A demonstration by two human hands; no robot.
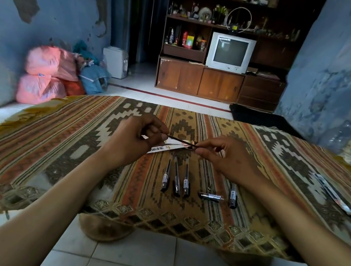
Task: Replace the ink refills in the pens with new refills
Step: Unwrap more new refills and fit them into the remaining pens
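- left hand (138,137) and right hand (223,156): each pinching one end of a thin dark refill (180,140), held above refill packet (165,146).
- three pens (176,178): side by side on cloth-covered tabletop (77,141), near edge.

Hands: a thin dark refill (181,141) is pinched at either end by the left hand (137,138) and the right hand (225,157), above a white packet (163,148).
Pens: three pens (176,178) are laid side by side on the patterned cloth (77,141) (caps toward the person).
Right side: a pen part (210,197), another pen (233,196), and a second packet (333,196) well apart.
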